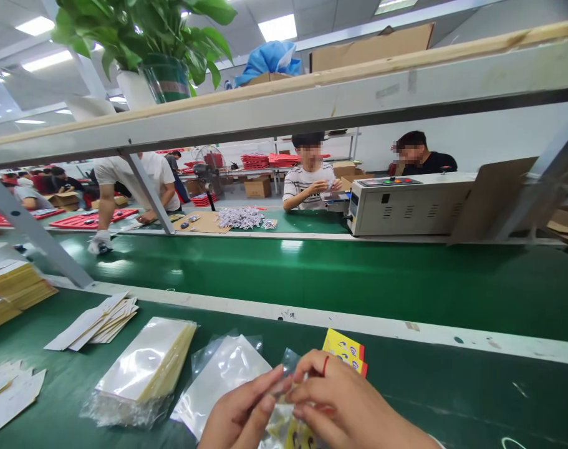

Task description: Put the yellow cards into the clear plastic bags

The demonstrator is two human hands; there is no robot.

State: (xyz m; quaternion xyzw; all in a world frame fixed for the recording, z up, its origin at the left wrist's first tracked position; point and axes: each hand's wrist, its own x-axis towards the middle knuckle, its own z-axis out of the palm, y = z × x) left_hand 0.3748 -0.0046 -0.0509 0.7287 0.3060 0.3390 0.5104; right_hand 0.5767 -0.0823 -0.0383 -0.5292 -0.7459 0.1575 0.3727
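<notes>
My left hand [246, 408] and my right hand [335, 393] meet at the front of the green table, both closed in a pinch on a small clear plastic bag [290, 360]. Most of the bag is hidden by my fingers. Below them a yellow printed piece [298, 434] shows partly; I cannot tell whether it lies inside the bag. Yellow-and-red printed cards [343, 348] lie just beyond my right hand. To the left of my left hand are loose clear bags [230, 368], spread flat and overlapping.
A plastic-wrapped stack of cards [146, 362] and loose white cards [99, 321] lie to the left. Beyond a white rail runs a green conveyor belt [284, 268]. A shelf [284, 103] crosses overhead on slanted posts. Co-workers and a beige machine [405, 209] are across the belt.
</notes>
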